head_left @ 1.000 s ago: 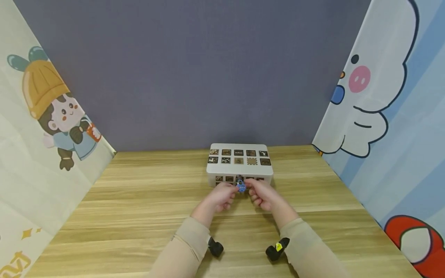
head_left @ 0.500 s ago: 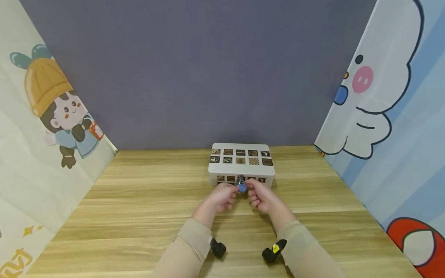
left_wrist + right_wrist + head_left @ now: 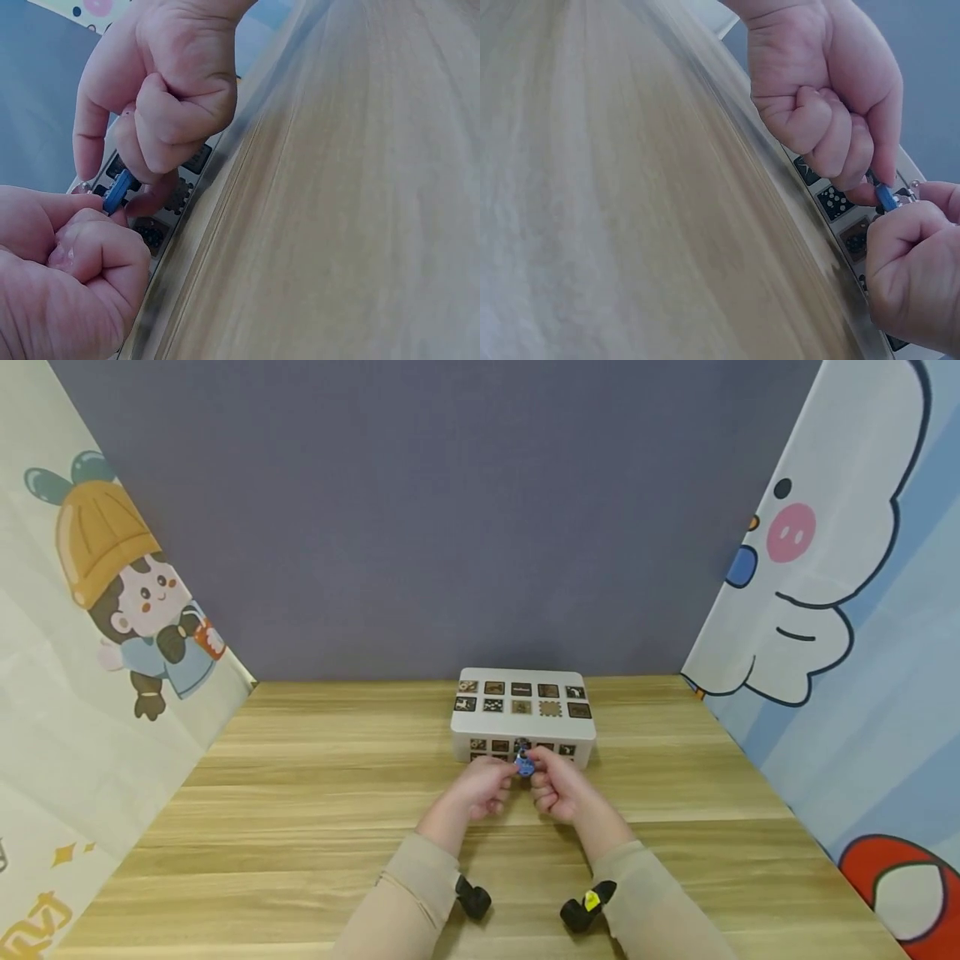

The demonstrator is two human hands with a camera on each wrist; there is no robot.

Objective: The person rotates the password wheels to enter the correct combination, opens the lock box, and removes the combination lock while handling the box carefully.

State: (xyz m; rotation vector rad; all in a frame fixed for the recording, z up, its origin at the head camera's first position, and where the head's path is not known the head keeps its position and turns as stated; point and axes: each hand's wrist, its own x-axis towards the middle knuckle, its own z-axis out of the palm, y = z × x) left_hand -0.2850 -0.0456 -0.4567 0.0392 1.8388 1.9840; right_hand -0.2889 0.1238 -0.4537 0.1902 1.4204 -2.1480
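Observation:
A small blue combination padlock [image 3: 525,765] hangs at the front of a white tin box [image 3: 522,722] whose lid is down. My left hand [image 3: 483,787] pinches the padlock's body between thumb and index finger; the left wrist view shows the padlock [image 3: 118,193] edge-on there. From the other side, my right hand [image 3: 558,786] pinches at the padlock's upper part, its other fingers curled in. In the right wrist view, part of the padlock [image 3: 886,197] shows between both hands. Fingers hide its dials and most of its shackle.
The box stands on a wood-grain table [image 3: 337,752], close to a grey back panel [image 3: 465,527]. Cartoon-printed panels [image 3: 810,610] flank the table. A black wrist camera [image 3: 474,897] sits at the left cuff, another camera [image 3: 585,907] at the right.
Both hands stay at the padlock. My right fingertips now cover more of its upper part, and the padlock looks slightly tilted. The head view has shifted a little.

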